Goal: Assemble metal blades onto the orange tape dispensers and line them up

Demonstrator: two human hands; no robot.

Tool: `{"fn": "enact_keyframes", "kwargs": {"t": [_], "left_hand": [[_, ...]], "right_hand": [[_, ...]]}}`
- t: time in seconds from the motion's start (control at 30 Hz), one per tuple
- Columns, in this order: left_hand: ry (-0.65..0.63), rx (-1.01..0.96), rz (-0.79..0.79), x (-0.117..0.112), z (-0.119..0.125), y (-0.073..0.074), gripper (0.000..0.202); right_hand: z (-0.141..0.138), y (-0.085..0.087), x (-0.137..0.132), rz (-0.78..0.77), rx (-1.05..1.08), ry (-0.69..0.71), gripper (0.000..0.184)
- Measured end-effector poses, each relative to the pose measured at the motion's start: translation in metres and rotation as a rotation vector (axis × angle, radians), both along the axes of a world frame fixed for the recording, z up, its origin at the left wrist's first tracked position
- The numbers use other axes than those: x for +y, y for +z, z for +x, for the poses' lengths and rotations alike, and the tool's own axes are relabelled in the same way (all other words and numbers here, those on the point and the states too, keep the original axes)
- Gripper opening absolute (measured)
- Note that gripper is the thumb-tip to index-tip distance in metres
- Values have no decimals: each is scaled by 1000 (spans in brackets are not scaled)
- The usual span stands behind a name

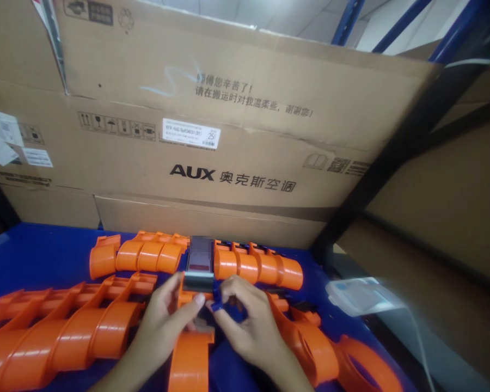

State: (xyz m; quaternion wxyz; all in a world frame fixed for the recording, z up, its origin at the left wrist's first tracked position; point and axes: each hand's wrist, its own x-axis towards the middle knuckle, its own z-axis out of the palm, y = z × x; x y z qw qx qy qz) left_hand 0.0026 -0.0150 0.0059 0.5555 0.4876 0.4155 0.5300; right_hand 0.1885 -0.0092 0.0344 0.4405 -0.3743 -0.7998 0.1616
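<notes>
An orange plastic tape dispenser (190,362) is in front of me, with a dark plate and toothed edge (198,280) at its top. My left hand (165,313) is closed around its upper part, thumb pressed on the orange body below the plate. Just to the right, my right hand (249,316) pinches a small dark blue plastic piece (216,299) against the dispenser's side. How far that piece is attached to the body cannot be made out. My fingers hide part of the dispenser's middle.
Rows of orange dispensers lie at the left (73,337), back left (151,256), back right (257,267) and right (318,348). A dark flat object (200,253) stands behind my hands. A clear plastic box (365,296) is at the right; a large cardboard box (245,130) walls the back.
</notes>
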Motion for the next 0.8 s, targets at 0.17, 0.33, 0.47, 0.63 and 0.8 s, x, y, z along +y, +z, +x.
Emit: {"fn": "enact_keyframes", "kwargs": {"t": [0.17,0.33,0.47,0.63,0.8], "left_hand": [[-9,-5,9,-1,0,3,31],[-18,17,19,0,-1,0,29],[-25,24,4,1,-1,-4,30],[-26,21,-3,2,-1,-3,32],[-17,-1,-16,1,0,-1,34]], "right_hand": [[-3,1,-1,7,-21,43,18],[1,3,0,47,-98,57,13],[5,5,-1,97,-155,99,8],[4,3,-1,130,-132,60,10],[4,1,0,134,-127,50,11]]}}
